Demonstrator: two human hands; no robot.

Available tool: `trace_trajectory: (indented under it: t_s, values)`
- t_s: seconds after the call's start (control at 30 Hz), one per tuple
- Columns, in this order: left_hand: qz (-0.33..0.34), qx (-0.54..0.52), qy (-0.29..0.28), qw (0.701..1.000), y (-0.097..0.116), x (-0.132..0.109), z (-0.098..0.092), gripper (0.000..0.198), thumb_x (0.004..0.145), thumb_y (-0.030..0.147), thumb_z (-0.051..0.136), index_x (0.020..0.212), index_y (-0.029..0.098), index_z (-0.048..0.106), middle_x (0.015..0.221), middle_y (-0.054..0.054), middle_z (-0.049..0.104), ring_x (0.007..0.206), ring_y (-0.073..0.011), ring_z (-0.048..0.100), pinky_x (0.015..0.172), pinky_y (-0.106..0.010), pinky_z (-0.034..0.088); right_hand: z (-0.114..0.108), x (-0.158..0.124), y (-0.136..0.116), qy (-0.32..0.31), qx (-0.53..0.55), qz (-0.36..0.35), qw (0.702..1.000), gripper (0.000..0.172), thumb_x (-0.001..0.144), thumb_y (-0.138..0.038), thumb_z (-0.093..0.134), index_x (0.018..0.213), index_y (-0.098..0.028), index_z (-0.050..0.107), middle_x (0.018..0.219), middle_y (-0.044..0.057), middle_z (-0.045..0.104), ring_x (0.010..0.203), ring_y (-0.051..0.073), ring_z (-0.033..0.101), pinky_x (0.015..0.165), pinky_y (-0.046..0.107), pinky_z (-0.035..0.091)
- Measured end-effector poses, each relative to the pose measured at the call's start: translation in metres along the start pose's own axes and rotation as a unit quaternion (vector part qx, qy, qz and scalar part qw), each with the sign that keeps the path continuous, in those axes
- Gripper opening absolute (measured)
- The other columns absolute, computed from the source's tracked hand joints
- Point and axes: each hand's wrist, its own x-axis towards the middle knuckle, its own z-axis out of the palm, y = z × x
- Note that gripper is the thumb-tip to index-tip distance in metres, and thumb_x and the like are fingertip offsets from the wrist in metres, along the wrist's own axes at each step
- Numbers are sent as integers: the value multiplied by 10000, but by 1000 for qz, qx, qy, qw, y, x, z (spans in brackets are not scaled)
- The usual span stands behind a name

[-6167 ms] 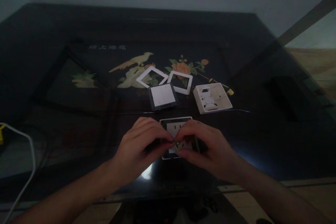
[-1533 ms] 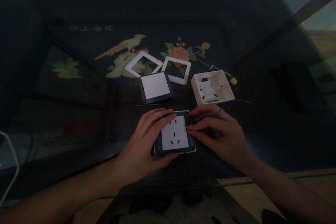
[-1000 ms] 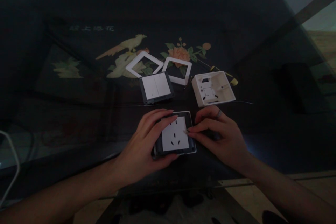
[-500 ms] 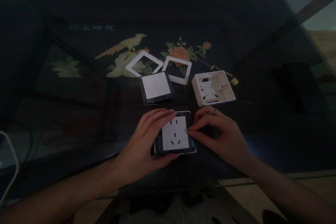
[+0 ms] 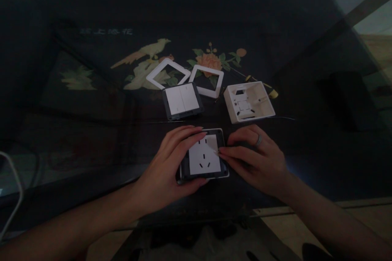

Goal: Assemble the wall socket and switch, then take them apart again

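socket [image 5: 204, 155] flat on the desk [image 5: 92, 130]: left hand [image 5: 167, 167] fingers clasp its side, likely steadying it; right hand [image 5: 259, 161] fingers, pressed together, touch its right edge.

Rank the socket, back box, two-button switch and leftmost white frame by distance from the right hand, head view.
1. socket: touched by the right hand, on its left.
2. back box: just beyond the hand.
3. two-button switch: beyond, leftward.
4. leftmost white frame: farthest, far left.

The socket panel [image 5: 204, 155] has a white face in a dark grey body, as does the switch module [image 5: 182, 100]. The black surface [image 5: 92, 138] bears a yellow bird and orange flowers with green leaves.
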Motion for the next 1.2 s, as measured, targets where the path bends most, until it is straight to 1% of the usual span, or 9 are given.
trace_trajectory:
  t_s: [0.37, 0.53, 0.67, 0.77, 0.87, 0.93, 1.0, 1.1, 1.2]
  values:
    - [10, 5, 1, 1000, 0, -1, 0, 736, 809, 335, 722, 1429, 266, 333, 1438, -117, 435, 1355, -309, 386, 1128, -514, 368, -2, 1, 0, 2, 70, 43, 997, 86, 840, -128, 687, 817, -207, 710, 802, 33, 676, 751, 156, 620, 653, 315, 532]
    - [7, 2, 2, 1000, -1, -1, 0, 731, 814, 339, 712, 1434, 278, 329, 1446, -119, 428, 1363, -321, 385, 1120, -534, 376, -3, 1, 1, -18, 96, 107, 989, 79, 826, -151, 704, 809, -225, 724, 810, 19, 661, 763, 156, 648, 639, 291, 546]
    - [8, 2, 2, 1000, -2, -1, 1, 736, 811, 347, 712, 1436, 285, 329, 1442, -119, 434, 1352, -330, 395, 1108, -545, 389, -5, 1, 1, -34, 118, 164, 979, 58, 803, -182, 743, 818, -228, 711, 840, 12, 671, 786, 157, 669, 662, 275, 559]
    - [3, 4, -6, 1000, -3, -2, 1, 743, 809, 327, 710, 1440, 285, 319, 1450, -124, 422, 1349, -337, 393, 1103, -559, 391, -10, 3, 0, -13, 126, 172, 977, 80, 802, -186, 751, 846, -229, 700, 838, 6, 676, 774, 152, 672, 671, 268, 558]
    - [-6, 2, -15, 1000, -3, -3, 3, 760, 800, 298, 707, 1445, 295, 303, 1454, -128, 410, 1348, -345, 390, 1088, -573, 408, -20, 3, 5, 49, 120, 175, 976, 86, 828, -169, 718, 870, -238, 692, 837, 0, 676, 773, 143, 663, 661, 254, 547]
    - [-7, -3, -5, 1000, -4, -4, 5, 760, 790, 272, 699, 1440, 312, 308, 1445, -121, 422, 1340, -350, 400, 1078, -587, 419, -29, 2, 17, 115, 82, 203, 969, 73, 858, -182, 679, 887, -249, 678, 844, -4, 674, 786, 144, 657, 669, 258, 543]
    - [-8, -7, 10, 1000, -5, -4, 9, 768, 775, 239, 691, 1438, 327, 313, 1435, -115, 437, 1331, -355, 412, 1069, -604, 426, -41, 2, 37, 169, 19, 250, 953, 52, 894, -222, 630, 919, -254, 663, 873, 2, 676, 809, 153, 658, 684, 278, 545]
    - [-8, -6, 23, 1000, -8, -5, 13, 777, 758, 199, 680, 1436, 328, 325, 1436, -117, 444, 1318, -361, 434, 1047, -610, 450, -61, 1, 76, 149, -45, 279, 948, 141, 888, -246, 619, 1007, -228, 691, 939, 49, 681, 838, 193, 658, 699, 339, 541]
    - [-4, -5, 30, 1000, -11, -6, 16, 789, 740, 181, 688, 1431, 326, 336, 1439, -118, 450, 1311, -369, 442, 1034, -615, 459, -69, -2, 113, 97, -93, 289, 948, 250, 741, -245, 732, 987, -204, 744, 902, 68, 656, 765, 223, 615, 719, 422, 520]
